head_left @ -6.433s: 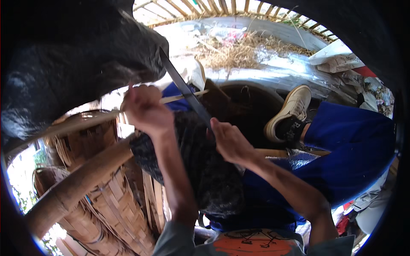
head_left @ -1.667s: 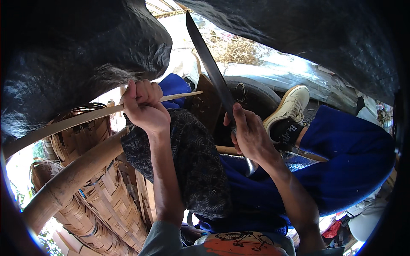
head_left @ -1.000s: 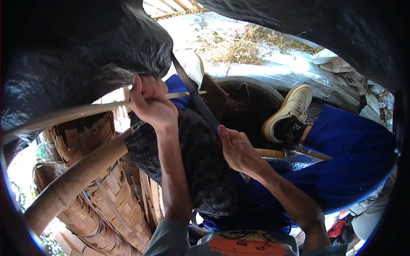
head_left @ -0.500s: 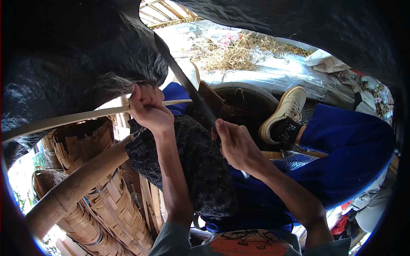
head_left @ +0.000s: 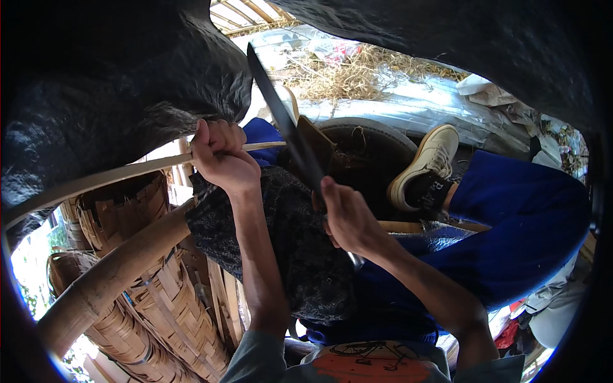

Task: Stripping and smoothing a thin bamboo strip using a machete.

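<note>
My left hand (head_left: 220, 156) is closed around a long, pale strip of split bamboo (head_left: 121, 173). The strip runs out to the far left, and its short end sticks out past my fist toward the blade. In my right hand (head_left: 351, 217) is a long dark knife (head_left: 279, 112), gripped by its handle, with the blade slanting up and to the left. The blade passes by the strip's short end; whether they touch I cannot tell. A dark patterned cloth (head_left: 281, 255) lies over my lap beneath both wrists.
Woven bamboo baskets (head_left: 153, 313) stand at the lower left beside a thick bamboo pole (head_left: 115, 274). Beyond my knees is a round dark tub (head_left: 377, 147), with my shoe (head_left: 428, 163) next to it. Straw (head_left: 345, 80) litters pale sheeting. Black plastic sheeting (head_left: 115, 83) hangs at upper left.
The knife has swung slightly rightward and stands a little steeper, its tip now farther right. My left hand and the strip have risen a touch, with the grip unchanged.
</note>
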A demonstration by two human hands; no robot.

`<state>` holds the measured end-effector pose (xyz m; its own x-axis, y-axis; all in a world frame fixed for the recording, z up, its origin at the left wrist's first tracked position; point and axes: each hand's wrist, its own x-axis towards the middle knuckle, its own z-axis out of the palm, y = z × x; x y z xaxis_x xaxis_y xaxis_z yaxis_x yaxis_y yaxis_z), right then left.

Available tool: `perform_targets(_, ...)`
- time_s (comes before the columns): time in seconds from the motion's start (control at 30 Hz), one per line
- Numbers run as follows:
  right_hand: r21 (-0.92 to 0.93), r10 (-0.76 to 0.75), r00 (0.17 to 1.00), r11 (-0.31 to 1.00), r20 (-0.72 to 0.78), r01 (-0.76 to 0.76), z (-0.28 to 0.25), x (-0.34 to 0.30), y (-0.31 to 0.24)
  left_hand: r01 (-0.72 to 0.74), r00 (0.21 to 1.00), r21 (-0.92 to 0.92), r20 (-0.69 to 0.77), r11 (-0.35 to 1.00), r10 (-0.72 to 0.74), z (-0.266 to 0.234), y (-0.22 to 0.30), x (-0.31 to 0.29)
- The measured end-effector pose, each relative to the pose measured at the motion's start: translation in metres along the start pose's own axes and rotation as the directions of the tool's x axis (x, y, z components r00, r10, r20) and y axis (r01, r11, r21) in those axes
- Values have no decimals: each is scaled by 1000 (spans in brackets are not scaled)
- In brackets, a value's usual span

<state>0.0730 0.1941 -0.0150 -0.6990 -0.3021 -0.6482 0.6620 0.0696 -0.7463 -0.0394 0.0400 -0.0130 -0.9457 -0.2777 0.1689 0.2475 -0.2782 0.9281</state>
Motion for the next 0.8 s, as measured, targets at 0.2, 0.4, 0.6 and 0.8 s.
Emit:
perform_targets(0.2, -97, 288, 956, 952, -48, -291, -13, 12, 5, 46, 999, -67, 20, 997, -44, -16, 9, 2)
perform_targets(0.4, -90, 16, 973, 995, -229, -38, -48, 11, -5, -77, 996, -160, 32, 984, 83, -22, 53, -7)
perform_targets(0.6, 374, 11, 949, 921, -314, 113, -43, 29, 27, -101, 995, -367, -62, 925, 84, -15, 63, -35)
perform_targets(0.8, 542, 200, 946, 840, -255, -32, -35, 40, 31, -77, 997, -421, -52, 904, 61, 11, 53, -79)
